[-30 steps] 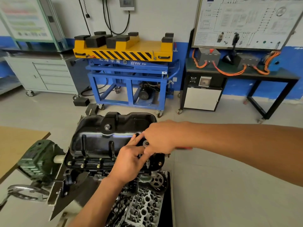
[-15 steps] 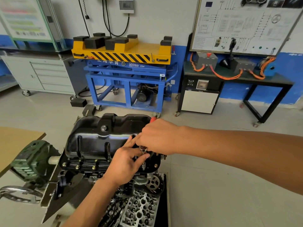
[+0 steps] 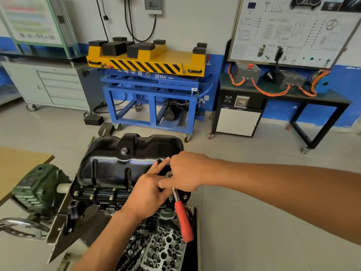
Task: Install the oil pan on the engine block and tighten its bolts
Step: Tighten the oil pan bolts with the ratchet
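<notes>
One ratchet [image 3: 183, 222] in right hand [image 3: 187, 171], oil pan [image 3: 117, 173] edge

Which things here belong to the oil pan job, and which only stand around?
Job in hand: oil pan, flange bolts, red-handled ratchet.
Just standing about: yellow lift table, grey drawer cabinet, wiring board, black block on the floor.

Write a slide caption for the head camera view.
Right hand grips the head of a red-handled ratchet at the flange of the oil pan; left hand rests alongside.
</notes>
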